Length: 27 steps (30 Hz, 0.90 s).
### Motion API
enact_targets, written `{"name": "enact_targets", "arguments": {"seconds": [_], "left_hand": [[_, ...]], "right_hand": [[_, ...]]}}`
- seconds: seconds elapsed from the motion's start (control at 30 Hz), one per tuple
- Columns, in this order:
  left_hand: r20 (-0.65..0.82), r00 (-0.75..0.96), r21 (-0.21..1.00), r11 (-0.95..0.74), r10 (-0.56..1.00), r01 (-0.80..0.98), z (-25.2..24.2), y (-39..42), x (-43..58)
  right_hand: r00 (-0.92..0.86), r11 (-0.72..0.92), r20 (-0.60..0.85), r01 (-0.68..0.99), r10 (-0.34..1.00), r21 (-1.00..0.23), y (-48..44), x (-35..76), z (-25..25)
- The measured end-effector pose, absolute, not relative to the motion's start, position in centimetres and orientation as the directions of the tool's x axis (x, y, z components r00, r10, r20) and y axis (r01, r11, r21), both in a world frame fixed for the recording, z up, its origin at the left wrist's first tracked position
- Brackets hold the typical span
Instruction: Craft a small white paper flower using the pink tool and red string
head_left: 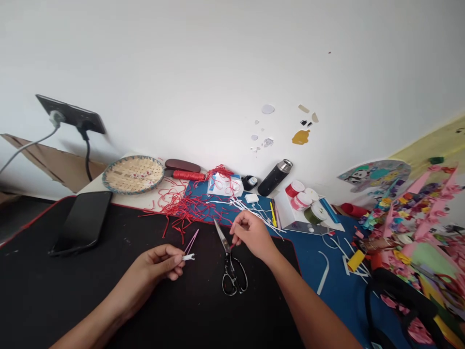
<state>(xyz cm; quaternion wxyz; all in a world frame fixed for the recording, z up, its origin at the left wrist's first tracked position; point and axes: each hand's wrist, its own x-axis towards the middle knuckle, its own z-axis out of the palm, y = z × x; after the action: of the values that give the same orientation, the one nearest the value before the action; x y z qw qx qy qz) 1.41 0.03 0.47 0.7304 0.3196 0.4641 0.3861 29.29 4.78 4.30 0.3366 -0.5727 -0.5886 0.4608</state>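
Head view: your left hand (160,261) pinched white strip (188,257) over mat (203,317), purple cord (192,242) jutting up beside it. Right hand (252,236) curled near scissors (227,253), grip unclear. Red strands (187,207) looked already cut; strip work seemed unfinished.

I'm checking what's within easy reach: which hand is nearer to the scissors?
Right. The right hand is close beside the scissors, on their right; the left hand, pinching a white strip, is on their left across a wider gap of black mat.
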Motion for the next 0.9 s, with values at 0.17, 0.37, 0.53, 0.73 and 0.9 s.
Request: {"name": "enact_targets", "arguments": {"seconds": [0.17, 0.37, 0.53, 0.73, 0.9], "left_hand": [[-0.495, 0.369, 0.639, 0.618, 0.786, -0.458, 0.4, -0.6, 1.9], [-0.528, 0.474, 0.519, 0.710, 0.704, -0.476, 0.7, -1.2, 2.2], [-0.520, 0.567, 0.423, 0.770, 0.638, -0.478, 0.8, -1.8, 2.6], [-0.532, 0.533, 0.386, 0.748, 0.658, -0.540, 0.5, -2.0, 2.4], [-0.501, 0.514, 0.427, 0.715, 0.696, -0.553, 0.5, -1.7, 2.3]], "right_hand": [[-0.127, -0.250, -0.256, 0.061, 0.958, -0.966, 1.7, 25.2, 2.1], [-0.095, -0.310, -0.301, -0.111, 0.949, -0.944, 0.1, 22.5, 1.4], [-0.148, -0.285, -0.270, -0.096, 0.952, -0.954, -0.6, 20.8, 2.0], [-0.148, -0.231, -0.224, -0.034, 0.963, -0.972, -1.2, 20.3, 2.1], [-0.185, -0.234, -0.230, 0.003, 0.955, -0.972, -1.4, 20.4, 2.0]]}}
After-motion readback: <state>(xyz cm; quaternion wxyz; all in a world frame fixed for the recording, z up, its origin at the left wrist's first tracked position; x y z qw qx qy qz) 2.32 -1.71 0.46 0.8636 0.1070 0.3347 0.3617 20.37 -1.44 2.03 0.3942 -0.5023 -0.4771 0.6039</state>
